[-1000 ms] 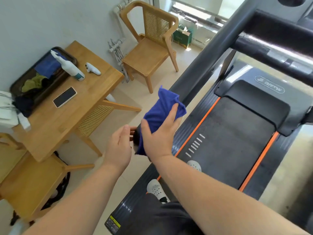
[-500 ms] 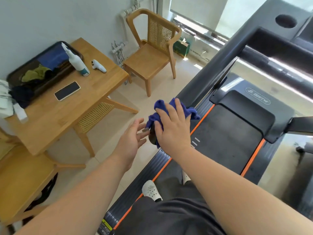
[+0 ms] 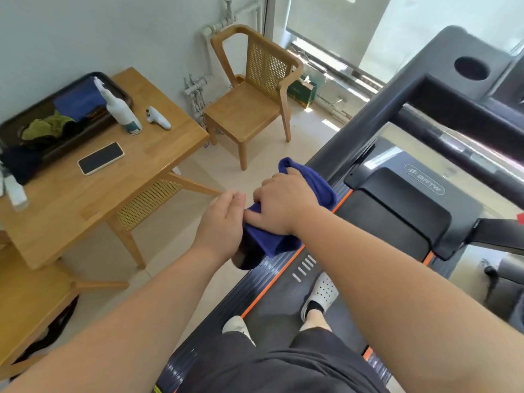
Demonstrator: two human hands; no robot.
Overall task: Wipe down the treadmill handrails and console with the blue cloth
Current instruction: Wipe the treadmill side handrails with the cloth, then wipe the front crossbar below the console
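Note:
I stand on the treadmill, with its dark left handrail [image 3: 365, 129] running from the console [image 3: 442, 55] down toward me. My right hand [image 3: 280, 199] grips the blue cloth [image 3: 320, 188], which is wrapped over the near end of that handrail. The rounded black tip of the rail [image 3: 246, 259] shows just below the cloth. My left hand [image 3: 221, 222] lies against the left side of the cloth and rail end, fingers straight and together. A black crossbar [image 3: 453, 143] spans below the console.
To the left, a wooden table [image 3: 158, 154] holds a white spray bottle [image 3: 122, 109], a phone [image 3: 101, 158], a small white device [image 3: 158, 117] and a dark tray [image 3: 122, 89] of cloths. A wooden chair [image 3: 249, 103] stands beyond it. My white shoes [image 3: 320, 293] are on the belt.
My right hand slid the cloth toward me along the handrail and closed round it. My left hand moved in from spread fingers to lie against the cloth. The view shifted down.

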